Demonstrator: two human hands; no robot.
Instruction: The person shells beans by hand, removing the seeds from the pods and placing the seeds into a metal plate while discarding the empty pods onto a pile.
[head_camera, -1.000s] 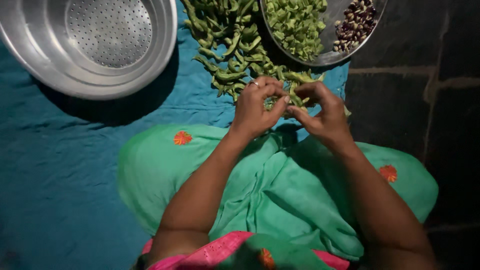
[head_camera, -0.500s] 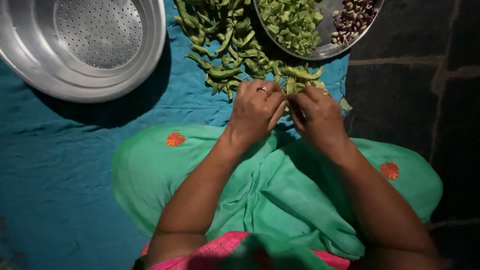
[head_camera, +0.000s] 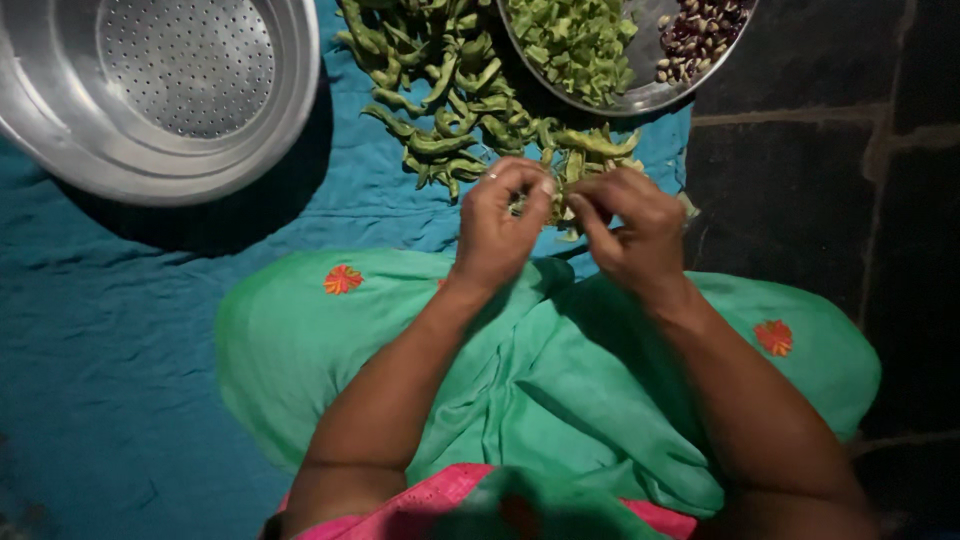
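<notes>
A wide teal-blue cloth (head_camera: 130, 330) covers the floor on the left and runs under nearly everything, with dark stone slabs (head_camera: 830, 150) bare to the right of it. The person sits cross-legged in a light green garment with small orange embroidered flowers (head_camera: 560, 390), knees spread toward the work. At upper left rests a large round perforated steel colander (head_camera: 160, 85), with nothing visible in it, well apart from the hands. At the top right edge sits a shallow round steel plate (head_camera: 640, 95) carrying a heap of chopped green pod pieces (head_camera: 570, 40) and, beside them, a smaller cluster of dark and pale shelled beans (head_camera: 695, 35). Between colander and plate, spilling toward the knees, lies a loose pile of whole green bean pods (head_camera: 450, 90). Just in front of that pile the two hands meet: the left hand (head_camera: 495, 230), with a ring on one finger, and the right hand (head_camera: 630, 230) are both curled, fingertips pinched onto a single green bean pod (head_camera: 555, 200) held between them above the cloth's edge. The step in hand looks like splitting or snapping this pod; the next move would seem to call for a firm pull apart with the thumbs, keeping the bits from dropping onto the lap.
</notes>
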